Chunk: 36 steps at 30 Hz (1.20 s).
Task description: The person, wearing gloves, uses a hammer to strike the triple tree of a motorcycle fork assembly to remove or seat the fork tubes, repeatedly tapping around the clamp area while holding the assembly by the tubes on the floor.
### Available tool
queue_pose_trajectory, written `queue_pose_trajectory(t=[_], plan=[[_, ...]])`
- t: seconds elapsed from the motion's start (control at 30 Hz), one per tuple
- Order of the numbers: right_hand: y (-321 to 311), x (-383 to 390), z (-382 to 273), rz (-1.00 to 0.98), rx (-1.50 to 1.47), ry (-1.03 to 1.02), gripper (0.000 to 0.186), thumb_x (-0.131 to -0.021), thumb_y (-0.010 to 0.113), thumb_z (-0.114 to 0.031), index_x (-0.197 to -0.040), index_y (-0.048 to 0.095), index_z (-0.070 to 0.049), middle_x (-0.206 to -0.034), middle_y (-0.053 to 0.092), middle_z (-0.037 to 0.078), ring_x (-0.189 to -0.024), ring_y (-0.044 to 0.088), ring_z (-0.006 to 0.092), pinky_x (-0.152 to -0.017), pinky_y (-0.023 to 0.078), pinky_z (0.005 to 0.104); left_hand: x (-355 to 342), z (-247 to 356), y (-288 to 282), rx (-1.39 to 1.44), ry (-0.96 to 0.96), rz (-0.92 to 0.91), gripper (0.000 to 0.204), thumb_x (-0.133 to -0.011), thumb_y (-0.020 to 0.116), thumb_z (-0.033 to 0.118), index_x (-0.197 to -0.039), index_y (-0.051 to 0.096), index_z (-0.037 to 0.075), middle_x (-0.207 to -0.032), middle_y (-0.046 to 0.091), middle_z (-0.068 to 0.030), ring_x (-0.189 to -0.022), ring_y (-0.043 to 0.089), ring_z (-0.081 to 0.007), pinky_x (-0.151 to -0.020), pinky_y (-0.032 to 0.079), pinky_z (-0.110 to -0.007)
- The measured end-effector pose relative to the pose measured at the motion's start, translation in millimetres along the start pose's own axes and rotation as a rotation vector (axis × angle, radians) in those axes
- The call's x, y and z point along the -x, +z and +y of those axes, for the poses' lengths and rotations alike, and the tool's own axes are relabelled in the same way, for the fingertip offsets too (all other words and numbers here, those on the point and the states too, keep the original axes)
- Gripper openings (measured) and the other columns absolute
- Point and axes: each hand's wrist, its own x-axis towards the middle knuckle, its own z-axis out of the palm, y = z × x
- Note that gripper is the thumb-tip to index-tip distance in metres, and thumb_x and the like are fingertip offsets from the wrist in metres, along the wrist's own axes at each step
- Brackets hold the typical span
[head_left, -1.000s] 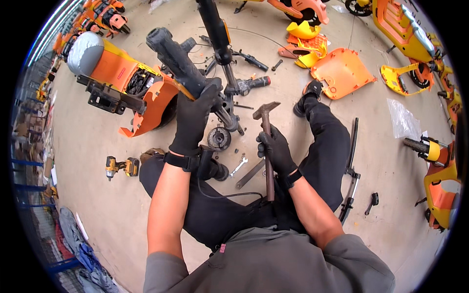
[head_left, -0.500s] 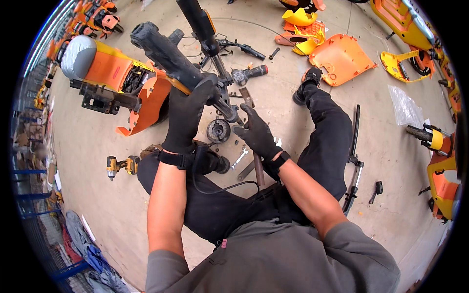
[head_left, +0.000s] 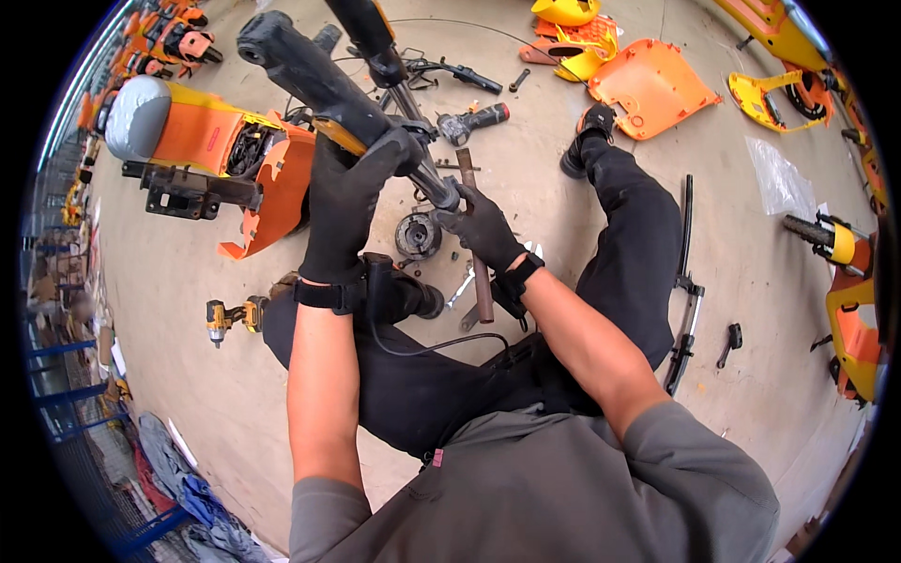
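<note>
A black front fork (head_left: 324,80) with two legs slants across the space in front of me. My left hand (head_left: 345,206), in a black glove, is wrapped around the nearer leg beside an orange reflector. At that leg's slim metal end, my gloved right hand (head_left: 481,230) has its fingers closed around the tip. What lies inside those fingers is hidden. Under the hands, a round dark hub-like part (head_left: 418,236) lies on the floor. A rusty brown bar (head_left: 483,296) passes behind my right hand, next to a wrench (head_left: 460,289).
A black-and-grey power tool (head_left: 474,122) lies beyond the fork; a yellow cordless driver (head_left: 235,319) is by my left knee. At left sits a partly dismantled orange-and-yellow scooter body (head_left: 202,131). Orange panels (head_left: 652,89) lie at the far right, a black-silver tube (head_left: 688,310) beside my right leg.
My right hand has gone from fingers spread beside the fork's end to fingers closed on it. The left hand keeps its grip. The whole view has shifted slightly.
</note>
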Motion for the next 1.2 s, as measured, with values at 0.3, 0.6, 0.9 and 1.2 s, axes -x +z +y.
queue_pose_trajectory(t=[0.3, 0.6, 0.9, 1.2], plan=[[-2, -11, 42, 0.056, -0.001, 0.098, 0.06, -0.084, 0.075, -0.024, -0.133, 0.05, 0.0, -0.098, 0.062, 0.009, -0.074, 0.059, 0.0135, -0.062, 0.049, 0.0275, -5, -5, -2, -0.022, 0.052, 0.077, 0.023, -0.087, 0.066, 0.003, -0.108, 0.058, 0.0, -0.097, 0.066, -0.0085, -0.087, 0.065, -0.0162, -0.08, 0.051, -0.03], [-6, -1, 41, 0.144, 0.062, 0.003, 0.08, -0.086, 0.073, -0.024, -0.148, 0.028, 0.0, -0.135, 0.051, 0.021, -0.111, 0.059, 0.0224, -0.088, 0.05, 0.0313, -6, -7, 0, -0.088, 0.017, 0.095, 0.02, -0.085, 0.067, 0.0, -0.103, 0.058, 0.0, -0.089, 0.067, -0.0083, -0.082, 0.067, -0.0167, -0.075, 0.054, -0.031], [5, -9, -3, 0.067, 0.059, -0.127, 0.075, -0.08, 0.079, -0.026, -0.139, 0.04, 0.001, -0.118, 0.064, 0.017, -0.104, 0.064, 0.0226, -0.088, 0.049, 0.0357, -4, -5, 14, -0.089, 0.066, 0.087, 0.015, -0.086, 0.069, 0.001, -0.098, 0.06, -0.002, -0.085, 0.066, -0.007, -0.075, 0.066, -0.0147, -0.071, 0.054, -0.028], [23, -24, -7, 0.146, 0.231, -0.095, 0.061, -0.078, 0.079, -0.029, -0.121, 0.047, 0.001, -0.099, 0.066, 0.017, -0.091, 0.065, 0.0263, -0.081, 0.05, 0.0374, -20, 16, 26, -0.209, 0.154, 0.336, 0.019, -0.084, 0.072, 0.005, -0.094, 0.057, 0.0, -0.079, 0.064, -0.0057, -0.066, 0.063, -0.012, -0.059, 0.051, -0.026]])
